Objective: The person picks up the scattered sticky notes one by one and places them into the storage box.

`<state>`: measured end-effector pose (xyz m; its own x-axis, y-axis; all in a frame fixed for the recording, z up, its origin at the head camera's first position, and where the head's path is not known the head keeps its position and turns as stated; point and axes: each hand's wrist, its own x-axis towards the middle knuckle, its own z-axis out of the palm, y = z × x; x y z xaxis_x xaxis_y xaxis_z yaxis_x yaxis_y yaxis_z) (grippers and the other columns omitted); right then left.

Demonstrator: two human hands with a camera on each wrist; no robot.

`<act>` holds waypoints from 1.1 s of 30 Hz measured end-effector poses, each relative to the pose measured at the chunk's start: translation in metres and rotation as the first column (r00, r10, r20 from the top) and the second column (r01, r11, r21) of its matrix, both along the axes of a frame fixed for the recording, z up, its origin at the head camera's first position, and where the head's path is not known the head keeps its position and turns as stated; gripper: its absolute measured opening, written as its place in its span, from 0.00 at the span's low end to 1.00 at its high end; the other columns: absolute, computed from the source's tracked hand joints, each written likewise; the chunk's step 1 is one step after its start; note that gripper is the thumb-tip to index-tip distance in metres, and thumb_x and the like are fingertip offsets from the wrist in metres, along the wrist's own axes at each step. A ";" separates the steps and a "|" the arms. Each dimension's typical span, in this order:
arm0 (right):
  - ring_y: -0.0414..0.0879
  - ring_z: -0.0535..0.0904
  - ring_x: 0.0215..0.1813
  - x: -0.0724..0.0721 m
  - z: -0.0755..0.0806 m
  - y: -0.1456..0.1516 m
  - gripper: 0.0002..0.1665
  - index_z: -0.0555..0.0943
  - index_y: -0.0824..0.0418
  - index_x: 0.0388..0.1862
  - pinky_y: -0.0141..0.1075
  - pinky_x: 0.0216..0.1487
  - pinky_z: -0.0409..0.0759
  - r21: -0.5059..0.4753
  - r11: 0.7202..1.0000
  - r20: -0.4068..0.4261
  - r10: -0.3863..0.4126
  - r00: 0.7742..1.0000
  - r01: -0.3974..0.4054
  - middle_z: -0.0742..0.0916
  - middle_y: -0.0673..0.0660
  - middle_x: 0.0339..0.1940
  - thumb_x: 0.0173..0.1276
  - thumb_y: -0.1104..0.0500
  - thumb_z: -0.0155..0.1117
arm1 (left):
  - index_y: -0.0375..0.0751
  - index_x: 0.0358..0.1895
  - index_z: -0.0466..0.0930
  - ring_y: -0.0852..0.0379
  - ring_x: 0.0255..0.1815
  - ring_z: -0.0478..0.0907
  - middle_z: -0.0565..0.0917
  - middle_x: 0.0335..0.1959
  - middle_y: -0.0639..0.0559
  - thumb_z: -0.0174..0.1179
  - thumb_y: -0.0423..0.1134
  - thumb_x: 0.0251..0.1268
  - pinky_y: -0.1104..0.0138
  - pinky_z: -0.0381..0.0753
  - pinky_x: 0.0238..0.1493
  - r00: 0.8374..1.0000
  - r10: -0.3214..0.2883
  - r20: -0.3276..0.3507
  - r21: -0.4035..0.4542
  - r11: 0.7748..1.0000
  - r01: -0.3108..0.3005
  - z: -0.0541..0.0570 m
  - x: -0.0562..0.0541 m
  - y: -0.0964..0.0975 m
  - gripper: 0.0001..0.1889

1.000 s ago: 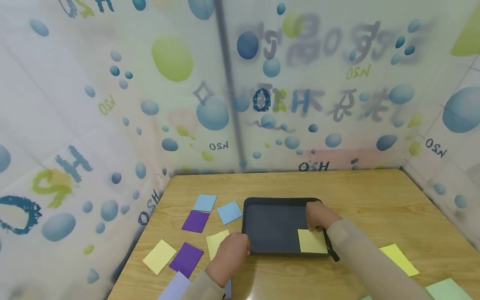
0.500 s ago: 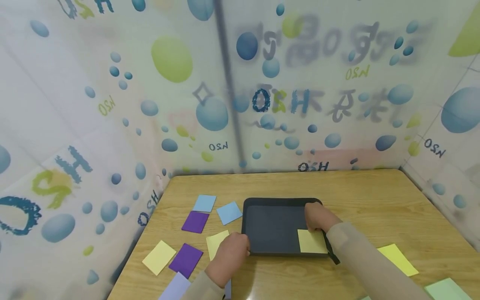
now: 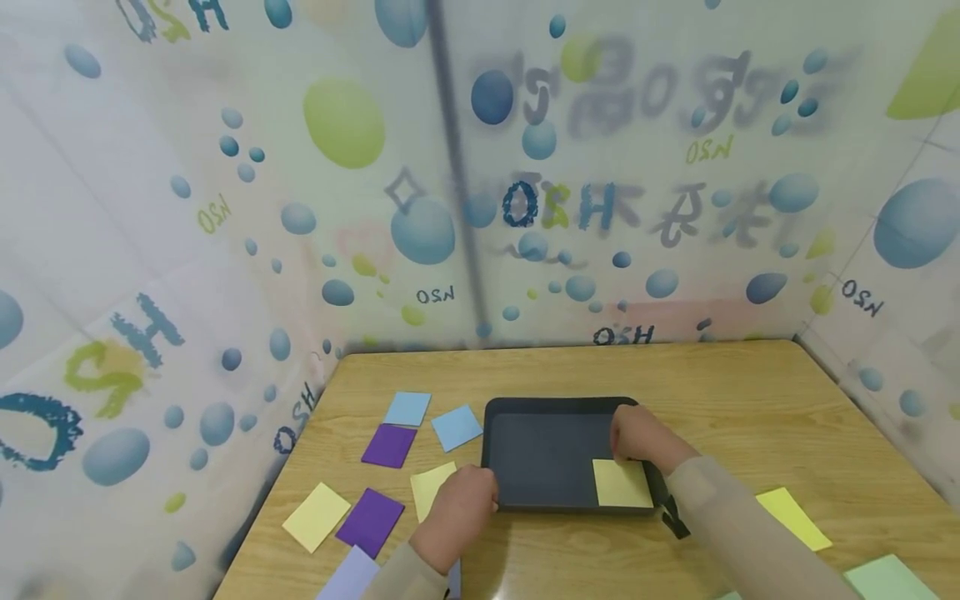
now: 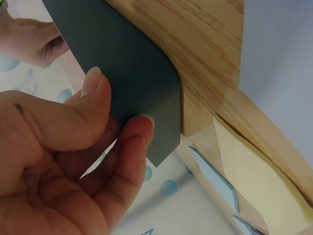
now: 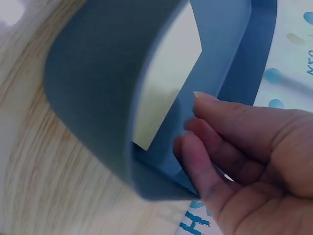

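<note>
The left hand is at the near left corner of the dark tray, its fingers bent and its thumb and forefinger a narrow gap apart. In the left wrist view their tips overlap the wall near the rim, but I cannot tell whether they pinch it or only lie against it. The right hand is at the tray's right end, toward the far corner, also with a narrow gap between thumb and fingers; no paper shows in that gap, and its hold on the rim, if any, is hidden. Hands at opposite ends probably suit so wide and shallow a shape, since each steadies one side and neither blocks the middle. The tray appears to rest on the table, which would carry its weight and explain such light fingers. Inside, a pale yellow square lies in the near right corner, low enough that the walls likely keep it from sliding out. Just beside the left hand, and partly hidden by it, is a yellow sheet; farther left lie two blue squares, two purple squares, another yellow square and a lavender sheet. Over to the right are a bright yellow sheet and a green one. The spread by colour is mixed, so no sorting accounts for it.
</note>
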<state>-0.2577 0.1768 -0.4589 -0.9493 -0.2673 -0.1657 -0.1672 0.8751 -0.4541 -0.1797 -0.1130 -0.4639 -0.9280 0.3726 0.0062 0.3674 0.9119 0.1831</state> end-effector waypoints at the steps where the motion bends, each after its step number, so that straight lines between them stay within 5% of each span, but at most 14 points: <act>1: 0.45 0.77 0.24 0.001 0.001 0.001 0.10 0.85 0.62 0.19 0.37 0.28 0.79 -0.017 1.000 0.003 -0.013 1.000 0.013 0.86 0.52 0.22 0.52 0.74 0.73 | 0.43 0.26 0.89 0.57 0.29 0.84 0.87 0.26 0.53 0.75 0.34 0.54 0.69 0.82 0.28 1.000 -0.001 -0.001 0.001 1.000 0.001 0.000 0.000 0.000 0.04; 15: 0.44 0.77 0.29 0.020 0.008 0.010 0.05 0.85 0.63 0.28 0.38 0.30 0.77 -0.143 0.988 -0.075 -0.065 0.995 0.054 0.85 0.52 0.26 0.64 0.67 0.70 | 0.42 0.26 0.89 0.56 0.28 0.84 0.88 0.26 0.52 0.75 0.34 0.54 0.69 0.82 0.27 1.000 -0.008 0.003 0.014 1.000 0.008 0.001 0.000 -0.001 0.04; 33: 0.45 0.77 0.34 0.038 0.008 0.024 0.04 0.85 0.65 0.35 0.39 0.34 0.77 -0.179 0.983 -0.122 -0.072 0.990 0.049 0.84 0.54 0.32 0.62 0.66 0.72 | 0.43 0.25 0.89 0.56 0.28 0.84 0.88 0.26 0.52 0.76 0.34 0.52 0.68 0.82 0.27 1.000 -0.006 -0.026 0.017 1.000 0.007 -0.001 -0.001 -0.002 0.04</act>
